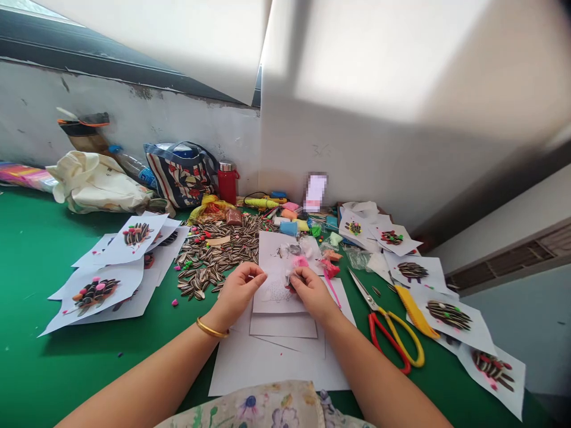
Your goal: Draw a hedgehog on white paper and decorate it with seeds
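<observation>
My left hand [241, 294], with a gold bangle at the wrist, is closed with thumb and fingertips together over the left edge of a white sheet [276, 306] bearing a faint printed outline. Whatever is in that pinch is too small to make out. Opposite it, my right hand [314, 292] pinches a small dark piece [291, 286] above the same sheet. Pink clay [300, 261] and a small round metallic item [295, 249] lie just beyond the fingers. To the left spreads a pile of striped sunflower seeds [218, 252].
Scissors [388, 330] with red and yellow handles lie right. Sheets with seed hedgehogs are stacked left [100, 291] and right [450, 315]. Clay lumps [289, 227], a phone [316, 191], a red bottle [227, 183] and bags [181, 172] line the wall.
</observation>
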### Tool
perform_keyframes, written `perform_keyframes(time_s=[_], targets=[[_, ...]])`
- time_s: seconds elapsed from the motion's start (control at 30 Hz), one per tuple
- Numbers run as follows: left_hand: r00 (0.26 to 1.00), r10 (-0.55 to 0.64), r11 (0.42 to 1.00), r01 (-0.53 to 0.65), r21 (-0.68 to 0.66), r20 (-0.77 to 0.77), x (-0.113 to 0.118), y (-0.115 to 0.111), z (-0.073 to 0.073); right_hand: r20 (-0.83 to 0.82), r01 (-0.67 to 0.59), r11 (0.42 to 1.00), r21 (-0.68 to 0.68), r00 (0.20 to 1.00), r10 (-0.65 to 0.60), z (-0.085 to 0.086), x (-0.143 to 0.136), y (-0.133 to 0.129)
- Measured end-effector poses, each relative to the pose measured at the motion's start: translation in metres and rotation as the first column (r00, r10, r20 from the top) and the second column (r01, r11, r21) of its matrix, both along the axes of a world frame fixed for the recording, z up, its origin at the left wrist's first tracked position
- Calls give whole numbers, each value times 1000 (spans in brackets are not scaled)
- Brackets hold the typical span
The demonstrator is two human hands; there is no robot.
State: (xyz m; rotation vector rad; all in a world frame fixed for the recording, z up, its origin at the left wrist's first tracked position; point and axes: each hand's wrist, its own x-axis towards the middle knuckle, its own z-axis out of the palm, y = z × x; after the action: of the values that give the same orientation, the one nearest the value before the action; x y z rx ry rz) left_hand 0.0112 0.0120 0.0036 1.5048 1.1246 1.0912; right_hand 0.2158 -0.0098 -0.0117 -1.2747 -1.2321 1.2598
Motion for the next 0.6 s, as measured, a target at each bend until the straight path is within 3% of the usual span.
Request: perform_keyframes(time_s=[0.37,0.6], targets=[[1000,-4,998,4,70,-3,-3,0,-3,86,-10,999,30,996,8,-11,4,5],[994,-25,985,43,169,-107,-3,0,-2,88,-24,998,51,996,19,-10,4,5]])
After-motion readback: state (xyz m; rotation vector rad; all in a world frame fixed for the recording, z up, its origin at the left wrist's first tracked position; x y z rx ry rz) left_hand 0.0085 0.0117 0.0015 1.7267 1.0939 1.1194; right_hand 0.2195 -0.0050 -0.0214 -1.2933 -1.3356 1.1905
